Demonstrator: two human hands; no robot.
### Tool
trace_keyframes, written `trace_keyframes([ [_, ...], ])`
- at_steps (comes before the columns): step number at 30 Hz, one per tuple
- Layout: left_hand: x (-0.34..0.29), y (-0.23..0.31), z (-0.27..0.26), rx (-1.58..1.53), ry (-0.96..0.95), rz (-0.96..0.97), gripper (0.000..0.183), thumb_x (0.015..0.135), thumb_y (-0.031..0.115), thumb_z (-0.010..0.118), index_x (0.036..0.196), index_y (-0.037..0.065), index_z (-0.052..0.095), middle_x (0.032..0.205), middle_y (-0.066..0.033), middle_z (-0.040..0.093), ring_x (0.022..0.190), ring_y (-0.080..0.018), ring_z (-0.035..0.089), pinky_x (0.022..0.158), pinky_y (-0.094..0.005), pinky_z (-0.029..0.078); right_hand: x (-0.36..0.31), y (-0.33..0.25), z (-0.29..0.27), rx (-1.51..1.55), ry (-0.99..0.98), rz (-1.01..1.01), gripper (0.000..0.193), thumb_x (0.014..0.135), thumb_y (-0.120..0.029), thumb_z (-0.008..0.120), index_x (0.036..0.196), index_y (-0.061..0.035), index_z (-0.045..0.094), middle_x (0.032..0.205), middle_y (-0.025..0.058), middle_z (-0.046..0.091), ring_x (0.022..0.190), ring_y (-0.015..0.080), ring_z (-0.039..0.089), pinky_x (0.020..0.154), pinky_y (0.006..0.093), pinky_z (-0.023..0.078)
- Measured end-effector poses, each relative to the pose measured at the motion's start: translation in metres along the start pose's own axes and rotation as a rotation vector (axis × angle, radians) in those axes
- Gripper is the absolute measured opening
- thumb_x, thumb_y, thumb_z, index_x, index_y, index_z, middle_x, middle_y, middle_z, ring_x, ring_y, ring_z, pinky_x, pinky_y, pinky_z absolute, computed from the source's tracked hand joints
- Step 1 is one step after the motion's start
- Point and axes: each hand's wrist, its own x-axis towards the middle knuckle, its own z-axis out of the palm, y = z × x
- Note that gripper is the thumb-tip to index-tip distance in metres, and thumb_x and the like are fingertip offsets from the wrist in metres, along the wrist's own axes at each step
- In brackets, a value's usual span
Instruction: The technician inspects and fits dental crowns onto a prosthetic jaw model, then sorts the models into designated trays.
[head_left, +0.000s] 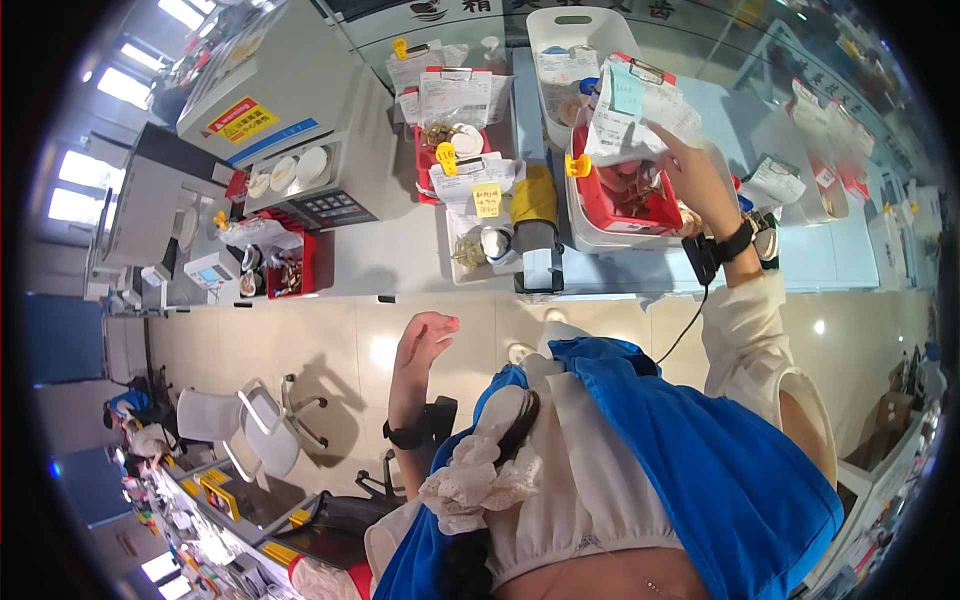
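My right hand point(695, 175) bends over the right side of a glossy red plastic tray point(597, 200); I cannot tell whether its fingers grip anything. My left hand point(428, 340) hangs above the floor, loosely curled, part open and empty. The tray sits at a white, round-cornered bin point(577, 222), under a printed sheet point(608, 135) bearing a handwritten pale blue note point(627, 90). An orange-yellow tag point(578, 166) clips its left edge. Farther left, a numbered yellow tag point(446, 157) and a yellow sticky note point(486, 201) mark crinkled papers point(455, 184).
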Motion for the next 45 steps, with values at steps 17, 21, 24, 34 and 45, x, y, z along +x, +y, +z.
trace_keyframes([
  [17,0.048,0.026,-0.021,0.081,-0.016,0.043,0.019,0.093,0.016,0.042,0.102,0.005,0.055,0.105,-0.0052,0.057,0.105,-0.0148,0.053,0.095,-0.0306,0.039,0.040,-0.014,0.037,-0.274,-0.416,-0.366,0.015,0.078,-0.016,0.060,0.088,-0.0051,0.061,0.073,0.0161,0.063,0.071,0.0350,0.061,0.066,0.0418,0.049],
  [21,0.058,0.025,-0.074,0.159,0.120,0.118,0.012,0.091,0.011,0.049,0.099,0.005,0.055,0.098,-0.0043,0.058,0.101,-0.0131,0.053,0.089,-0.0279,0.040,0.043,-0.009,0.058,-0.405,-0.398,-0.363,0.021,0.072,-0.017,0.062,0.089,-0.0039,0.062,0.078,0.0191,0.063,0.076,0.0364,0.061,0.069,0.0432,0.049],
  [24,0.094,0.029,-0.154,0.303,0.333,0.406,0.009,0.091,0.005,0.053,0.097,0.002,0.057,0.093,-0.0048,0.061,0.090,-0.0113,0.057,0.083,-0.0252,0.043,0.035,-0.017,0.043,-0.331,-0.501,-0.271,0.019,0.075,-0.018,0.061,0.090,-0.0051,0.062,0.079,0.0173,0.063,0.078,0.0365,0.060,0.069,0.0447,0.048],
  [34,0.245,0.076,-0.389,1.039,0.684,0.575,0.016,0.081,0.005,0.060,0.097,0.004,0.063,0.093,-0.0117,0.064,0.085,-0.0292,0.063,0.074,-0.0353,0.049,0.020,-0.189,0.026,-0.228,-0.329,0.214,0.019,0.085,-0.012,0.056,0.101,-0.0036,0.062,0.082,0.0165,0.065,0.074,0.0286,0.064,0.068,0.0362,0.047],
  [45,0.296,0.094,-0.435,1.313,0.340,0.717,0.018,0.073,0.010,0.069,0.091,0.009,0.067,0.095,-0.0056,0.061,0.091,-0.0267,0.058,0.076,-0.0358,0.048,0.028,-0.259,0.069,-0.154,-0.200,0.242,0.017,0.082,-0.001,0.059,0.099,0.0005,0.061,0.078,0.0162,0.063,0.064,0.0268,0.060,0.063,0.0327,0.045],
])
